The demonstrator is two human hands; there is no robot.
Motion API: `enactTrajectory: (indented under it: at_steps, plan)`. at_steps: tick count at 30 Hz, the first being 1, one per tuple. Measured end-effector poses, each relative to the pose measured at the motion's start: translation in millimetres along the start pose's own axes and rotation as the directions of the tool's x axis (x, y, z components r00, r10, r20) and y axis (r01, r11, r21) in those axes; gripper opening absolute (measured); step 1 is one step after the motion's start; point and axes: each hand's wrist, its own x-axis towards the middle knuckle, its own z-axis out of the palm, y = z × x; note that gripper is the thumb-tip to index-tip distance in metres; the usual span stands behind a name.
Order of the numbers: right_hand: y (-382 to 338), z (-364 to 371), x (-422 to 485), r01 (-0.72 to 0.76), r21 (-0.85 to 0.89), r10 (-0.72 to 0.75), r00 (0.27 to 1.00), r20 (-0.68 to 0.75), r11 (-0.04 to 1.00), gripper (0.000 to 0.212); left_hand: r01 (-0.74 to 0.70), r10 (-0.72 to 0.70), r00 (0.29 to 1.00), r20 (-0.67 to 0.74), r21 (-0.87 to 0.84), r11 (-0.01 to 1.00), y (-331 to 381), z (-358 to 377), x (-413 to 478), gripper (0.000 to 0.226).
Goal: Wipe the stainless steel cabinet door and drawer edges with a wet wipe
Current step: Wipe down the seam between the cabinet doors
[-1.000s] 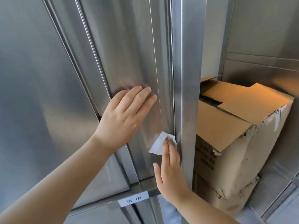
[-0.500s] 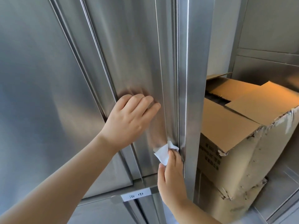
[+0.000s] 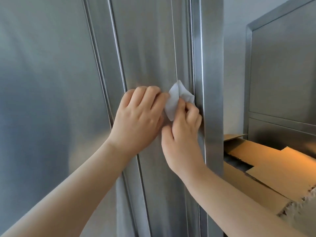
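Item: stainless steel cabinet front, edge-wiping in hand. At 9 o'clock of the view, left door panel (image 3: 42, 100), brushed, bounded by raised vertical trim. Next, left hand (image 3: 136, 117), fingers loosely bent and pressed to the cabinet door (image 3: 150, 48), gripping nothing that showed, fingertips just beside the wipe's left corner. At centre, wet wipe (image 3: 172, 103), white, crumpled, lying against the door's right edge at 11 o'clock of the right hand (image 3: 184, 134), which pinched it between thumb and curled fingers. At 3 o'clock of the wipe, just beside it, upright frame post (image 3: 211, 74). At 4 o'clock, open cardboard box (image 3: 273, 177), torn at its corner; at 2 o'clock, steel wall panel (image 3: 282, 65). Handling note, as judgement: the stroke would best run straight along the seam toward 12 or 6 o'clock, the wipe pushed into the groove between door and post, the left hand bracing the door against give, and a clean fold turned outward once soiled
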Motion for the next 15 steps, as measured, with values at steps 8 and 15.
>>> enactTrajectory:
  at_steps: [8, 15]
  plan:
    - [-52, -38, 115, 0.113, -0.189, -0.117, 0.993, -0.007, 0.975, 0.045, 0.16, -0.156, 0.984, -0.087, 0.036, 0.986, -16, 5, 39, 0.038]
    - [-107, -70, 199, 0.115, -0.248, -0.117, 0.993, 0.006, 0.962, 0.036, 0.156, -0.154, 0.987, -0.053, 0.041, 0.987, -18, 8, 38, 0.039]
